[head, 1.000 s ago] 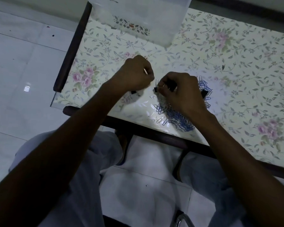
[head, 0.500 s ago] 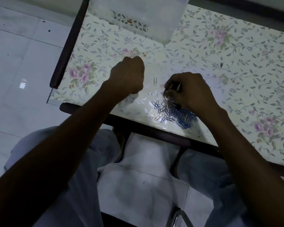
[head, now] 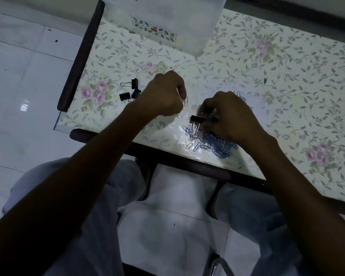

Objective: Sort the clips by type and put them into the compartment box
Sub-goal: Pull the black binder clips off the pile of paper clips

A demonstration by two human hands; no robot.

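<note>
A heap of blue and silver paper clips (head: 217,145) lies near the table's front edge. My right hand (head: 229,120) rests over the heap, fingers pinched on a black binder clip (head: 197,118) whose silver handles hang down. My left hand (head: 164,93) is a closed fist just left of it; whatever is inside is hidden. One silver paper clip (head: 185,101) lies at the left fingertips and another (head: 183,117) lies flat below them. Three black binder clips (head: 134,83) (head: 125,96) (head: 136,93) sit apart to the left of my left hand.
A translucent plastic box (head: 167,22) stands at the table's far edge, its inside not visible. The floral table cover (head: 287,80) stretches to the right. Dark wooden table rails (head: 82,54) run along the left and front edges. White floor tiles lie below.
My right hand has pulled a black binder clip up out of the paper-clip heap. Three binder clips now show to the left of my left hand, which stays fisted in about the same spot.
</note>
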